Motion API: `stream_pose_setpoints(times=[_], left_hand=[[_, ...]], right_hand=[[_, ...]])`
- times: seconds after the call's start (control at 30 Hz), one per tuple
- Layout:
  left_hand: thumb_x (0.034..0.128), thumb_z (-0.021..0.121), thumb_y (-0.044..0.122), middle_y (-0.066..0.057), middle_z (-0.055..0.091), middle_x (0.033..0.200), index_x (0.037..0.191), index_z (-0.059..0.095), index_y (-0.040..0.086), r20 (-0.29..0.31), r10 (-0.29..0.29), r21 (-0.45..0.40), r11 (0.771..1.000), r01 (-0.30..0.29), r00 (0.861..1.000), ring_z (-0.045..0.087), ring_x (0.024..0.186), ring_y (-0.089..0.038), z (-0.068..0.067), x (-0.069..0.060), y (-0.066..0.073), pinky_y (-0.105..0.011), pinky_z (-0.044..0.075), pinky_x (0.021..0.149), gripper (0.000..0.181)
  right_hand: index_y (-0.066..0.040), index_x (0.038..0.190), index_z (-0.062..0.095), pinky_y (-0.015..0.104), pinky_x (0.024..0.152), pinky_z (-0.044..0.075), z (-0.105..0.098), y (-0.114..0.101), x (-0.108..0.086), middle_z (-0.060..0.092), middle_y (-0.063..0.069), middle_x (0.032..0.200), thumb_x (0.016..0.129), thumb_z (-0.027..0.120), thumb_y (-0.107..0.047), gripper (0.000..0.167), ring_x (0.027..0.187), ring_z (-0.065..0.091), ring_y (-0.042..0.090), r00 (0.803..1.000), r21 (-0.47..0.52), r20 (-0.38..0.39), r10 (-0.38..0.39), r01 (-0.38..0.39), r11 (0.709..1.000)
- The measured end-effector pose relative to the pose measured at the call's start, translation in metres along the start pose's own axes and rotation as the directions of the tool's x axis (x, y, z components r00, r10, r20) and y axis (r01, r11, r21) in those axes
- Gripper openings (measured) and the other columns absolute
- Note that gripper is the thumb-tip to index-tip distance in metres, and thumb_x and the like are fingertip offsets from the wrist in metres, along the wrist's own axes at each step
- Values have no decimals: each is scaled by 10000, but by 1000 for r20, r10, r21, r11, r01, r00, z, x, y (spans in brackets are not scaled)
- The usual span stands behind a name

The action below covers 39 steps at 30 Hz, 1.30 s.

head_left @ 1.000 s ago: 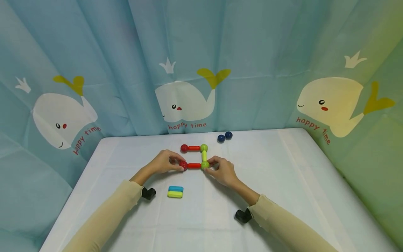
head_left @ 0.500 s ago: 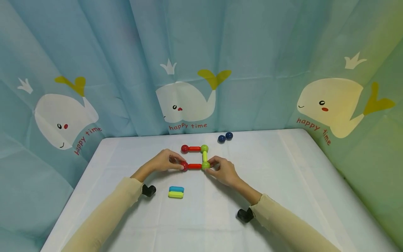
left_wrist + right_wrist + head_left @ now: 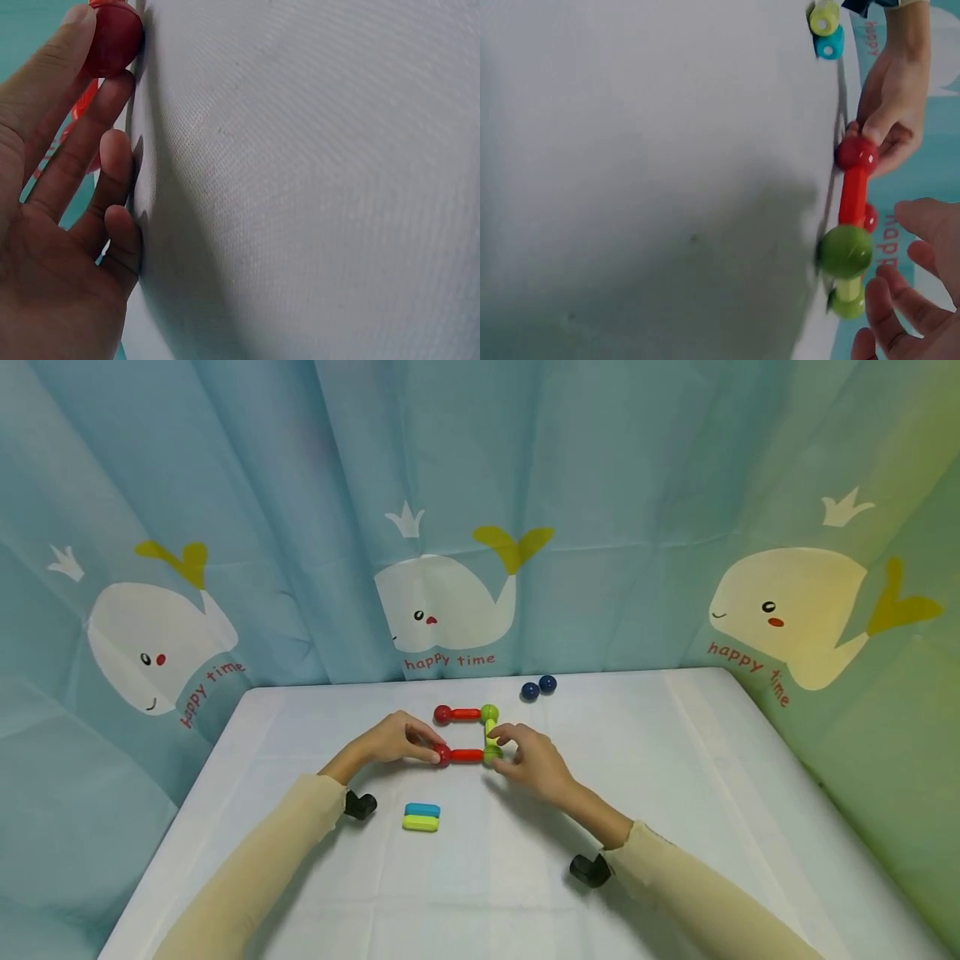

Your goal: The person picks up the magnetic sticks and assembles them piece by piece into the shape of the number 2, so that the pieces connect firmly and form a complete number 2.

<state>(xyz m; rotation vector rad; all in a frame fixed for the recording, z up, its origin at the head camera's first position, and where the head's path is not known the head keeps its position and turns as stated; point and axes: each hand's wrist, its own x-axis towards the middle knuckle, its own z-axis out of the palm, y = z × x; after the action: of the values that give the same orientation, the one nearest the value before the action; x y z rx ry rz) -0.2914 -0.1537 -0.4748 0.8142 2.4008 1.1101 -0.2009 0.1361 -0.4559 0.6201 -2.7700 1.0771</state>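
Note:
Toy sticks and balls form a three-sided frame on the white table. Its near side is a red stick between a red ball and a green ball. A yellow-green stick links this to a far green ball, then a far red stick and far red ball. My left hand pinches the near red ball between thumb and fingers. Beside the near green ball, my right hand has its fingers spread, apart from the ball in the right wrist view.
A blue stick and a loose yellow-green stick lie side by side in front of the frame. Two dark blue balls sit near the table's back edge. A whale-print curtain hangs behind the table.
My right hand has let go of the near green ball; its fingers have spread and lifted slightly. The left hand keeps its hold on the red ball, and the frame keeps its shape.

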Motion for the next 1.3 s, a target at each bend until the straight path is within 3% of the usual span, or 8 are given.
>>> stream_pose_setpoints(times=[0.17, 0.3, 0.5, 0.7, 0.83, 0.97, 1.3], left_hand=[[865, 854, 260, 37, 769, 1036, 1115, 812, 142, 5, 10, -1, 1000, -10, 1000, 608, 853, -171, 1, 2, 0, -317, 490, 777, 279], [868, 851, 249, 41, 772, 1028, 1115, 812, 140, 5, 24, -1, 1000, -24, 1000, 598, 835, -162, 1, 2, 0, -294, 480, 751, 272], [878, 841, 222, 38, 777, 1041, 1112, 810, 132, 10, 51, 1, 999, -51, 999, 604, 840, -151, 1, 2, -1, -284, 482, 747, 253], [877, 843, 244, 40, 776, 1033, 1112, 811, 134, 11, 40, 1, 999, -40, 999, 631, 855, -153, 1, 3, -2, -304, 495, 759, 262], [873, 846, 256, 49, 776, 1010, 1103, 815, 145, 7, 28, 7, 1000, -28, 1000, 624, 834, -156, 1, 2, -1, -310, 487, 750, 257], [871, 848, 244, 50, 776, 1007, 1101, 814, 143, 1, 29, 20, 999, -29, 1000, 628, 827, -150, 0, 2, 0, -305, 493, 749, 253], [882, 838, 242, 40, 775, 1024, 1116, 808, 129, 4, 42, 26, 999, -42, 999, 631, 823, -145, 0, 2, -2, -298, 504, 747, 262]], right_hand=[[-24, 1199, 704, 249, 643, 476, 2, -13, 1, 716, 114, 1069, 892, 809, -128, 341, 693, 547, 178, 993, 33, 30, -114, 113, 993], [-18, 1216, 698, 252, 661, 502, 7, -21, 3, 724, 130, 1114, 910, 793, -133, 340, 729, 600, 250, 972, 110, 106, -208, 197, 974], [-31, 1293, 656, 279, 698, 539, 16, -32, 7, 727, 141, 1099, 929, 772, -138, 397, 763, 638, 234, 910, 255, 279, -306, 237, 938], [-55, 1333, 643, 229, 695, 528, 33, -37, 10, 713, 121, 1087, 932, 776, -149, 433, 669, 592, 116, 839, 308, 435, -326, 202, 930], [-60, 1349, 641, 216, 701, 511, 43, -39, 14, 711, 105, 1110, 942, 763, -141, 433, 668, 573, 111, 806, 314, 497, -322, 179, 933], [-73, 1343, 647, 211, 714, 490, 49, -41, 19, 713, 84, 1080, 954, 750, -155, 411, 720, 568, 116, 791, 292, 514, -330, 201, 935], [-41, 1266, 690, 196, 714, 477, 53, -46, 26, 680, 14, 881, 979, 694, -88, 291, 737, 582, 116, 778, 273, 531, -334, 216, 937]])
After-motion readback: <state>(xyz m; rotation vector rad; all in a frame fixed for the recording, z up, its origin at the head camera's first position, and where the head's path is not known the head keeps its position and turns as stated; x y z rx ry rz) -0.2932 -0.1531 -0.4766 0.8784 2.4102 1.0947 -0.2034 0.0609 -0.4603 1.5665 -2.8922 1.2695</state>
